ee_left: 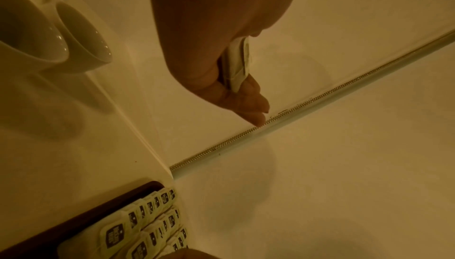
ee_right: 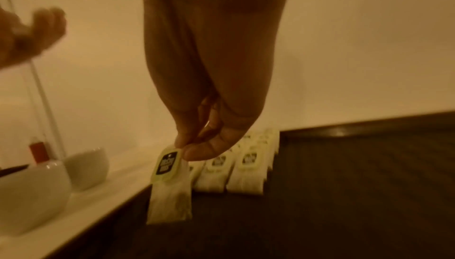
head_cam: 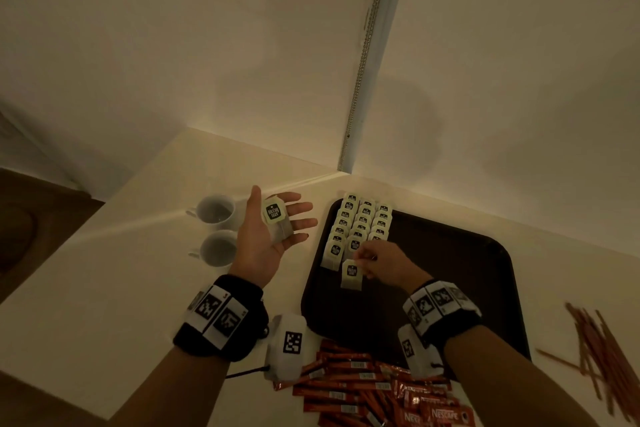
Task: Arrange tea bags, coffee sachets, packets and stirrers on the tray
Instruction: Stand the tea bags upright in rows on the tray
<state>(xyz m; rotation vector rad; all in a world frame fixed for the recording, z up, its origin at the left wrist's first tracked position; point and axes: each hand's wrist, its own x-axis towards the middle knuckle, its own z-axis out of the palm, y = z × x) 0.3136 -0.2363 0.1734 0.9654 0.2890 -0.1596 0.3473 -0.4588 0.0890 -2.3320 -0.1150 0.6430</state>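
A dark tray lies on the counter with three rows of tea bags in its far left corner. My right hand pinches one tea bag by its top, hanging just over the tray at the near end of the rows; the right wrist view shows the thumb and finger on that tea bag. My left hand is held palm up left of the tray, fingers straight, with a small stack of tea bags lying on it. The stack shows edge-on in the left wrist view.
Two white cups stand left of my left hand. Red coffee sachets are heaped at the near edge of the counter. A pile of stirrers lies right of the tray. Walls meet in a corner just behind the tray.
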